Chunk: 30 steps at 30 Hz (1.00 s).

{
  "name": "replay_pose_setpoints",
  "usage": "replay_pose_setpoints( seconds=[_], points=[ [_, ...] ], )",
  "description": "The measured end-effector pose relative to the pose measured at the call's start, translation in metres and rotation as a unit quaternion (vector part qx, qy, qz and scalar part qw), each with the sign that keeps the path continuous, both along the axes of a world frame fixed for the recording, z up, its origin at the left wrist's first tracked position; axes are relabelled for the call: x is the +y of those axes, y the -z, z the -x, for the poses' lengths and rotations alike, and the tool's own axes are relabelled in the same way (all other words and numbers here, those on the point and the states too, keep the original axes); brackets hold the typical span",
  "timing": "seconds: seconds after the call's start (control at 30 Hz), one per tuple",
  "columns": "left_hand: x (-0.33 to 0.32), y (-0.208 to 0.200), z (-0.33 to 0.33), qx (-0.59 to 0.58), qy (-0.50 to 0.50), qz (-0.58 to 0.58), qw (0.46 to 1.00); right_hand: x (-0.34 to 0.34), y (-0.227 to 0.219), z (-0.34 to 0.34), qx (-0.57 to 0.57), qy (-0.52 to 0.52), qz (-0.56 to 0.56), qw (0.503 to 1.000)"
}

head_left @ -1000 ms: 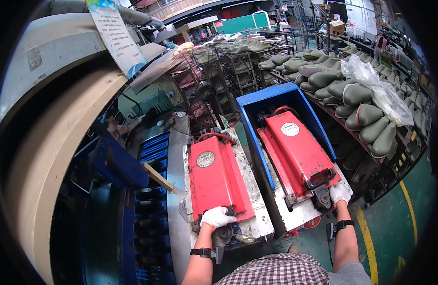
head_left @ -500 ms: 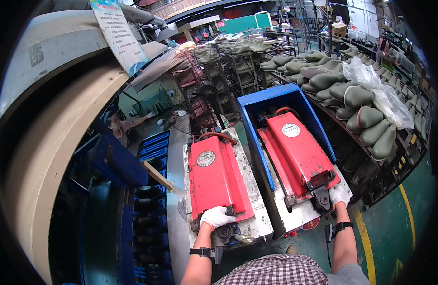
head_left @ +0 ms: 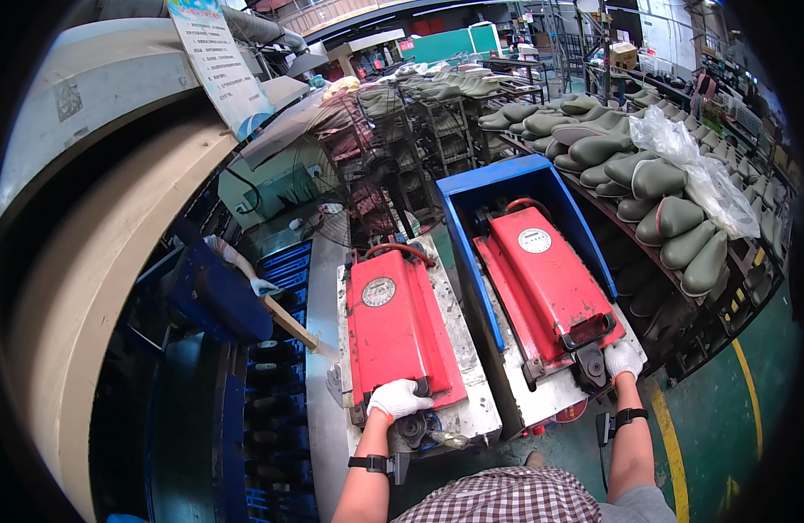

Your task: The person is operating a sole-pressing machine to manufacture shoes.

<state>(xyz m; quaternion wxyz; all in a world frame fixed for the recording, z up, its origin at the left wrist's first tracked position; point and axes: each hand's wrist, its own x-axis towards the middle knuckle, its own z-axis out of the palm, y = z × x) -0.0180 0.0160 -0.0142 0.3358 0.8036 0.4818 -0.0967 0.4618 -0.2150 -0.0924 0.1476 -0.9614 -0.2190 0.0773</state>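
Two red machine covers stand side by side before me, each with a round pale label. My left hand (head_left: 400, 398), in a white knitted glove, is closed over the front end of the left red cover (head_left: 389, 318), where a black handle (head_left: 422, 385) shows partly from under it. Below that hand is a black round knob (head_left: 412, 426). At the front corner of the right red cover (head_left: 541, 261), my gloved right hand (head_left: 624, 359) has its fingers curled beside a black latch (head_left: 591, 364); what they grip is hidden. A black handle (head_left: 589, 329) lies just above the latch.
A blue metal guard (head_left: 493, 174) surrounds the right cover's back and sides. Racks of olive-green boots (head_left: 659, 177) with clear plastic (head_left: 681, 144) stand at right. To the left are a blue conveyor (head_left: 284, 270), a wooden bar (head_left: 289, 322) and another person's gloved hand (head_left: 263, 287).
Both my hands stay in place. At the left, the other person has shifted: the head and reaching arm have gone from sight, and a gloved hand is now near the wooden bar.
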Motion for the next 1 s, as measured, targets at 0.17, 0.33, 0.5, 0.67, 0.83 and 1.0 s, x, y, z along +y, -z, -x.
replay_pose_setpoints(
  seconds=[0.17,0.33,0.5,0.67,0.83,1.0],
  points=[
    [0.001,0.003,0.002,0.004,-0.007,0.001,1.0,0.001,-0.001,0.002,0.001,0.002,0.001,1.0],
    [0.0,0.001,0.002,-0.024,-0.006,0.02,1.0,0.0,0.0,0.001,-0.004,-0.002,0.003,1.0],
    [0.003,0.01,0.002,0.0,-0.003,-0.011,1.0,0.001,0.0,0.001,-0.008,-0.006,-0.004,1.0],
    [0.004,0.019,0.004,-0.012,0.001,-0.026,1.0,-0.008,-0.001,0.004,-0.01,0.043,-0.136,0.99],
    [0.004,0.009,0.002,0.019,0.026,-0.042,0.999,-0.015,0.045,0.043,-0.122,-0.003,-0.449,0.885],
    [0.004,0.001,0.001,0.042,0.028,-0.015,0.999,0.018,-0.03,0.201,0.264,-0.425,-0.253,0.828]
  ],
)
